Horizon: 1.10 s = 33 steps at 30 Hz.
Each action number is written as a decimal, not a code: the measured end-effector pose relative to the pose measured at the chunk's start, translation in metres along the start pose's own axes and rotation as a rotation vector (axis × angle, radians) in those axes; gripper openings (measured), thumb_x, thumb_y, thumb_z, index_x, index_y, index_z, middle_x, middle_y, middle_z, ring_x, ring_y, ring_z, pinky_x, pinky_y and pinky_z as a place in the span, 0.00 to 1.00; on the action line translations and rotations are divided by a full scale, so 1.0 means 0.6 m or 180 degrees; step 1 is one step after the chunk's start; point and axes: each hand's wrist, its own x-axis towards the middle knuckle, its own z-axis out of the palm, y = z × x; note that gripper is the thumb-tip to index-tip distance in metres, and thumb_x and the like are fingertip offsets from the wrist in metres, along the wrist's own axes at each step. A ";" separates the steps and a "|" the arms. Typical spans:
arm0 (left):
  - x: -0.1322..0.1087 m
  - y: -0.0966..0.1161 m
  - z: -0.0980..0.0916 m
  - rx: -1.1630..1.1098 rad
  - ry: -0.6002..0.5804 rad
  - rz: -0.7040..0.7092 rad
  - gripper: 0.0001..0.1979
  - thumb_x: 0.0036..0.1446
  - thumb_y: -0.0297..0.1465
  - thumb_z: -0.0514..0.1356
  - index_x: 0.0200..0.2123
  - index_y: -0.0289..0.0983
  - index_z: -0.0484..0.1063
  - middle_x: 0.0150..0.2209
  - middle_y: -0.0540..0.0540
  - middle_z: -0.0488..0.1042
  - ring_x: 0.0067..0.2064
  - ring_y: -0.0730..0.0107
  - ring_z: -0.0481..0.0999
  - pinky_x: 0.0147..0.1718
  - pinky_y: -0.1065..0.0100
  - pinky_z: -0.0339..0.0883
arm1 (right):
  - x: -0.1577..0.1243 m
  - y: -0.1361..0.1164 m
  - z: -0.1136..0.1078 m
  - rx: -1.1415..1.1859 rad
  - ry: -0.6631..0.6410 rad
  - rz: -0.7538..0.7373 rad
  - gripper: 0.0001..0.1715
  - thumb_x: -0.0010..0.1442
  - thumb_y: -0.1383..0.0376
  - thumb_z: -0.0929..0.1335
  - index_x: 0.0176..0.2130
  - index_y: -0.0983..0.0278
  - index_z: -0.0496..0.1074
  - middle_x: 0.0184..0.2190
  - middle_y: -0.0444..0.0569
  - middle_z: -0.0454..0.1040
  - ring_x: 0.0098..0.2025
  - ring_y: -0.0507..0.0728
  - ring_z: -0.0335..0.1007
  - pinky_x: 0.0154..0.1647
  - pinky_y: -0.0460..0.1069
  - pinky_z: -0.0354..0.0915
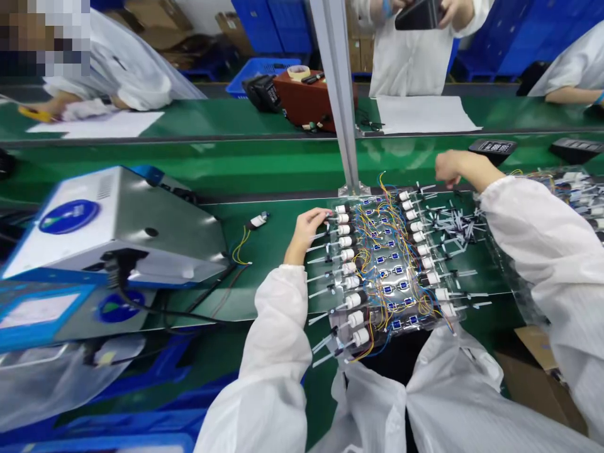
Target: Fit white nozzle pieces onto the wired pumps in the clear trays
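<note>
Electronics assembly floor, factory type. Long green table [278,165] running past left hand [306,229] and right hand [455,168]. Rows of wired electronic units [391,264] lying between hands. Steel-cased bench machine [127,226] with blue trim sitting left of left hand. Aluminium post [340,94] rising beyond hands. Co-workers in white smocks [410,56] working across table, beyond hands. Blue plastic crates [257,78] and cardboard boxes [151,31] standing behind them.

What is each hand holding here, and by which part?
The left hand touches the top white-capped unit near its cap; whether it grips, cannot tell. The right hand shows nothing held.
</note>
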 end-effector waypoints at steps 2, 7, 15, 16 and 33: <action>0.003 0.000 0.001 -0.0148 0.0302 -0.0022 0.20 0.57 0.47 0.64 0.36 0.37 0.85 0.36 0.42 0.83 0.33 0.63 0.78 0.33 0.65 0.71 | -0.027 0.033 -0.007 -0.0049 -0.0303 0.0123 0.36 0.66 0.63 0.67 0.11 0.70 0.59 0.14 0.50 0.69 0.20 0.39 0.64 0.33 0.41 0.62; 0.009 -0.009 0.000 -0.0219 0.0663 -0.0011 0.19 0.58 0.45 0.60 0.35 0.37 0.84 0.34 0.43 0.82 0.36 0.63 0.78 0.33 0.67 0.69 | -0.117 0.027 0.011 -0.0142 -0.0865 0.0476 0.32 0.66 0.70 0.69 0.13 0.73 0.64 0.17 0.56 0.73 0.25 0.45 0.72 0.35 0.45 0.64; 0.019 -0.023 -0.007 -0.0607 0.0930 0.0102 0.19 0.60 0.43 0.59 0.38 0.36 0.84 0.36 0.43 0.82 0.37 0.66 0.78 0.32 0.70 0.68 | -0.055 -0.001 -0.080 -0.0718 -0.1351 0.0848 0.17 0.45 0.78 0.80 0.18 0.69 0.72 0.17 0.47 0.74 0.25 0.50 0.71 0.39 0.51 0.70; 0.021 -0.023 -0.007 -0.0745 0.1039 0.0125 0.18 0.61 0.43 0.59 0.39 0.36 0.83 0.36 0.44 0.82 0.36 0.67 0.78 0.32 0.70 0.68 | -0.038 -0.014 -0.098 -0.0796 -0.1305 0.0852 0.17 0.45 0.80 0.79 0.17 0.70 0.72 0.18 0.48 0.75 0.26 0.51 0.72 0.41 0.51 0.69; 0.024 -0.022 0.010 -0.1303 0.0282 0.0502 0.44 0.45 0.44 0.79 0.64 0.41 0.71 0.53 0.37 0.81 0.48 0.60 0.84 0.50 0.62 0.76 | -0.117 -0.436 0.262 0.3709 -0.0835 0.0770 0.16 0.55 0.65 0.79 0.32 0.63 0.69 0.26 0.43 0.76 0.31 0.55 0.80 0.36 0.50 0.80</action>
